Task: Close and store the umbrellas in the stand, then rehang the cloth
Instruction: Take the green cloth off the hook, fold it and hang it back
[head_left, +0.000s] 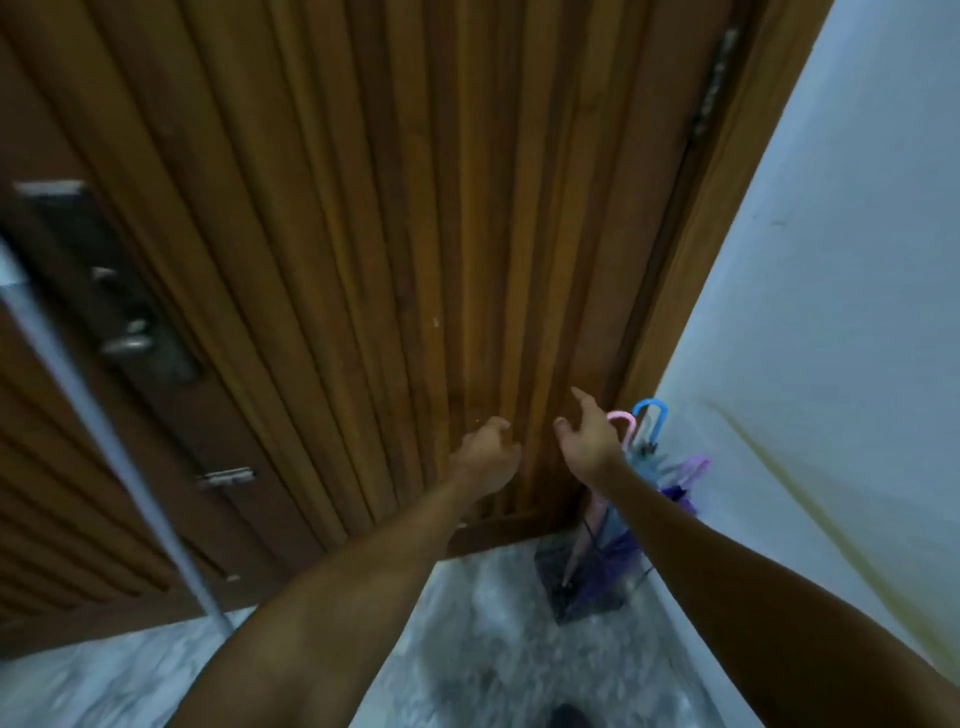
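A clear umbrella stand sits on the floor in the corner between the wooden door and the wall. Closed umbrellas stand in it: one with a pink hooked handle, one with a blue handle, and one with a purple handle. My right hand hovers just left of the pink handle, fingers spread and holding nothing. My left hand hangs in front of the door with its fingers loosely curled and holds nothing. No cloth is visible.
A ribbed wooden door fills the view, with a dark lock plate and metal handle at left and a latch lower down. A pale pole slants across the left. A white wall stands right; marble floor below.
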